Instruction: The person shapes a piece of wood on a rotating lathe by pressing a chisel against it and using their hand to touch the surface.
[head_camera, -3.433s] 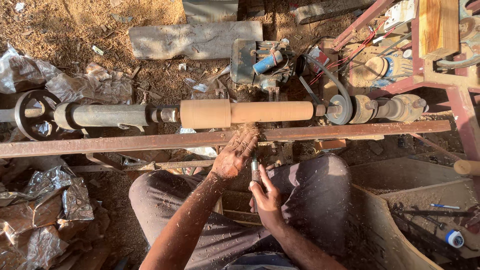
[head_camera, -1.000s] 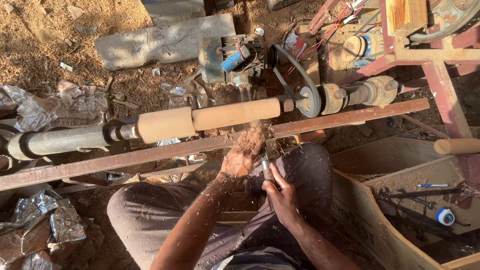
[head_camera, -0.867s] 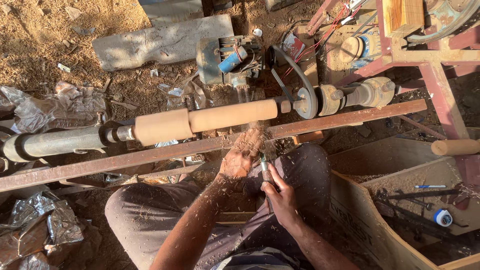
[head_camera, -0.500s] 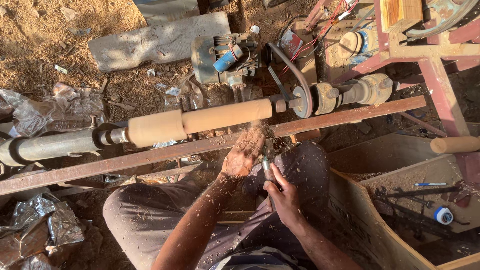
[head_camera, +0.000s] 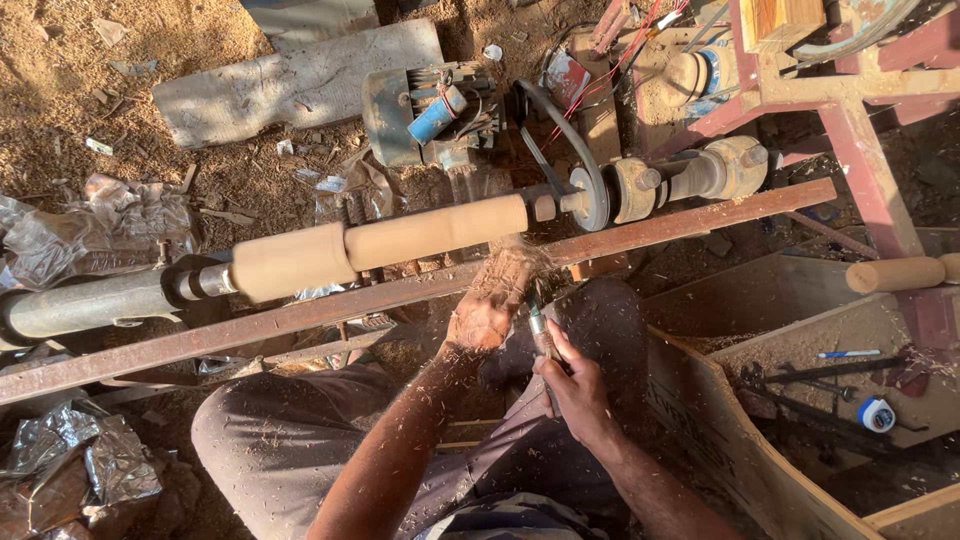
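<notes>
A round wooden workpiece (head_camera: 380, 245) spins on a lathe, thicker at its left end and thinner to the right. My left hand (head_camera: 490, 305) rests on the rusty steel tool rest bar (head_camera: 300, 315) and presses the blade of a metal chisel (head_camera: 540, 330) toward the right end of the wood. Wood chips spray around my fingers. My right hand (head_camera: 575, 385) grips the chisel's handle just behind, above my lap. Sawdust covers my forearms and my grey trousers.
An electric motor (head_camera: 420, 110) with a belt (head_camera: 560, 140) drives the lathe head. A wooden tray (head_camera: 840, 370) at right holds tools, a pen and a tape roll. A turned wooden peg (head_camera: 895, 273) lies at right. Crumpled plastic (head_camera: 110, 215) and sawdust cover the ground.
The view has swung a little, so the lathe sits more tilted in the frame. Both hands stay on the chisel near the right end of the wood, and chips keep flying.
</notes>
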